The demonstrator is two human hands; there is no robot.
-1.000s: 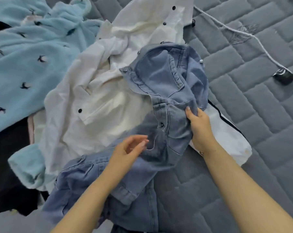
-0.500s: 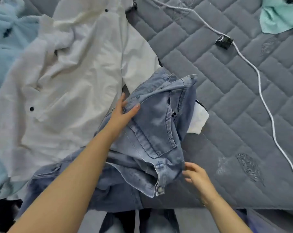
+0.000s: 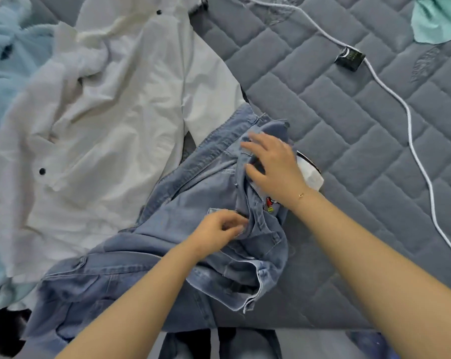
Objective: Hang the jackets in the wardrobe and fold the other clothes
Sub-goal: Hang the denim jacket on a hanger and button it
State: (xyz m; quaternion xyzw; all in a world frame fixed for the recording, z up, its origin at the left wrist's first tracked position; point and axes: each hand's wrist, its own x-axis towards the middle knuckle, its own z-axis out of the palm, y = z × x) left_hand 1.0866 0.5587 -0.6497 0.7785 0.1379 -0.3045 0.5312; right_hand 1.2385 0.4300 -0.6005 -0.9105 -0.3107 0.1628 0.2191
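A crumpled blue denim jacket lies on the grey quilted mattress, partly over a white jacket with black snaps. My left hand pinches a denim fold near the jacket's front placket, its fingers curled. Higher up, my right hand is at the denim near the collar, thumb tucked under a fold and fingers spread over the cloth. A small red and green patch shows on the denim below my right wrist.
A fluffy light-blue garment lies at the far left. A white cable with a black tag runs across the mattress on the right. A mint-green cloth sits at the top right corner. Dark clothes lie at the bottom left.
My right hand rose from the jacket's lower hem to the collar area. My left hand dropped from the upper edge to the placket. The denim has been turned and spread.
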